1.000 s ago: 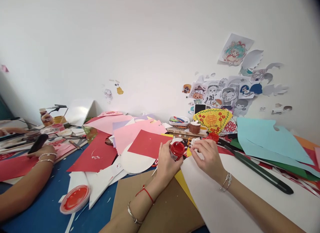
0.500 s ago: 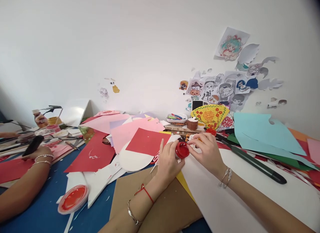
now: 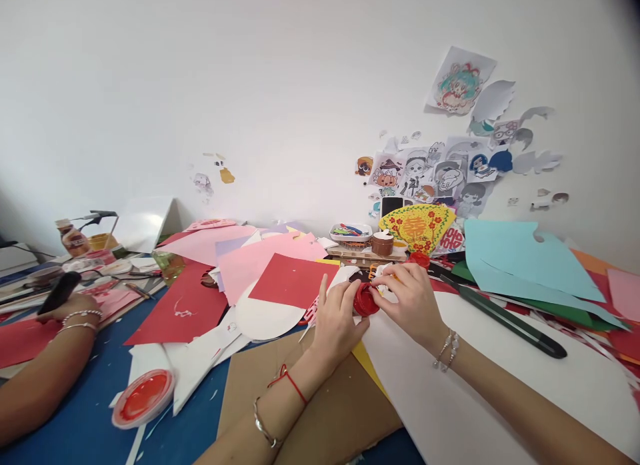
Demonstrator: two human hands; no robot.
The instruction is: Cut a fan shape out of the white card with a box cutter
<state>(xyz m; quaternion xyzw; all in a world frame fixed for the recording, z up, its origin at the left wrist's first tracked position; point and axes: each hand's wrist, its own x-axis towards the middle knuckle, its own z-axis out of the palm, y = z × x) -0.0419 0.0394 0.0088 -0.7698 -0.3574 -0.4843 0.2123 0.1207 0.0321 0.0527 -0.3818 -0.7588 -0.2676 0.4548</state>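
Observation:
My left hand (image 3: 340, 318) is wrapped round a small red jar (image 3: 366, 300), which tilts between my two hands above the papers. At the jar's mouth, the fingertips of my right hand (image 3: 411, 297) are pinched together; what they hold, if anything, is too small to make out. A brown cardboard sheet (image 3: 305, 398) lies under my left wrist. White paper (image 3: 500, 338) spreads beneath my right forearm. Behind the jar, a red lid-like piece (image 3: 419, 259) rests near a yellow fan-shaped decoration (image 3: 417, 228).
A tub of red paint (image 3: 143, 397) stands at the front left. Another person's hand (image 3: 75, 312) holds a dark object at the far left. A dark green tool (image 3: 510, 318) lies right; coloured papers (image 3: 295, 282) cover the middle.
The red jar has tipped, so less of its inside shows, and my right fingers sit closer over its mouth. The whole view has shifted slightly.

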